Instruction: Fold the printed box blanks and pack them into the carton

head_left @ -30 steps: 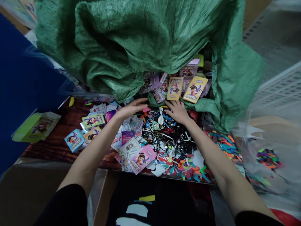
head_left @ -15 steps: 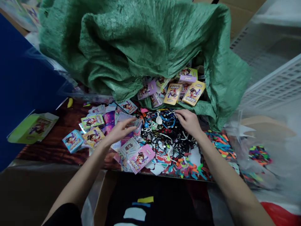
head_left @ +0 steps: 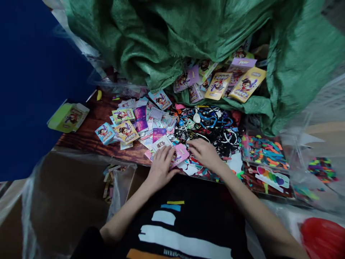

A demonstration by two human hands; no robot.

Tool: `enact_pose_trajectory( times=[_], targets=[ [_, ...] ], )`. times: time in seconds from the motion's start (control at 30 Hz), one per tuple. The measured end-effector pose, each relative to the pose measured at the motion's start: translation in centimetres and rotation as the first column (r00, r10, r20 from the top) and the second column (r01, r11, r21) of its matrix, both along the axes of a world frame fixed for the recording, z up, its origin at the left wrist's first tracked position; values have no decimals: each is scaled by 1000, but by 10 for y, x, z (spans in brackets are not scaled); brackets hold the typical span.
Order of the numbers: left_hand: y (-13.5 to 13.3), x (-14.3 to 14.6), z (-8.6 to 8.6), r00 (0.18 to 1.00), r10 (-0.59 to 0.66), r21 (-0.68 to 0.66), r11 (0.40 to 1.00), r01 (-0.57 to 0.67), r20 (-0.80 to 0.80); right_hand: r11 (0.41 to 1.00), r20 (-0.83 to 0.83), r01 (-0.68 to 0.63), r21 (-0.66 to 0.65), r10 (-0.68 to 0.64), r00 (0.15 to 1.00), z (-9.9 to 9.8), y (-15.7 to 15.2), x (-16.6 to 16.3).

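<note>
A pink card box [head_left: 180,154] with a cartoon figure lies flat near the table's front edge. My left hand [head_left: 162,163] rests over its left end, fingers laid out across it and thumb apart at the lower edge. Just past the box's right end is my right hand [head_left: 206,154], its fingers bent, with a gap between thumb and forefinger and nothing visible in it. Under and beyond that hand spreads a tangled pile of black cords [head_left: 225,138] with blue and white strings. Loose cards [head_left: 161,141] and a purple packet [head_left: 159,133] lie above my left hand.
A green woven sack [head_left: 151,43] spills card boxes at the back, among them a yellow box [head_left: 248,84]. More boxes, including a blue box [head_left: 105,133], sit left. An open green box [head_left: 68,117] is far left. Right stands a clear tray [head_left: 265,153] of colourful pieces.
My left hand has moved down and right from the loose cards onto the pink box. My right hand has come down and left from the cords' far side. The camera view has shifted.
</note>
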State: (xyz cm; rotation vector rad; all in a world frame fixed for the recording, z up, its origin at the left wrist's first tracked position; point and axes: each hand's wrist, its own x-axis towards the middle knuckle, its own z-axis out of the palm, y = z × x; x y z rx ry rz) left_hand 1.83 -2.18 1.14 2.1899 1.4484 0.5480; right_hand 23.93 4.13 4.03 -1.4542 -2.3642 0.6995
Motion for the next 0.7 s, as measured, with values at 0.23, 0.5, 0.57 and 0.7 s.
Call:
enact_pose_trajectory(
  times=[0.23,0.5,0.57,0.7],
  targets=[
    [8,2,9,935,76,-180,984,-13,345,999,-281,-34,-8,31,959,3,-35,-11],
    [31,-1,31,798,122,-449,871,199,590,969,-344,246,-1,-231,910,22,-13,-5],
    [39,7,32,882,65,-251,966,62,466,947,-384,314,-62,-313,868,26,-3,-7],
    [51,21,32,981,-55,106,994,36,186,921,-542,305,-241,-388,745,35,10,-14]
  ],
)
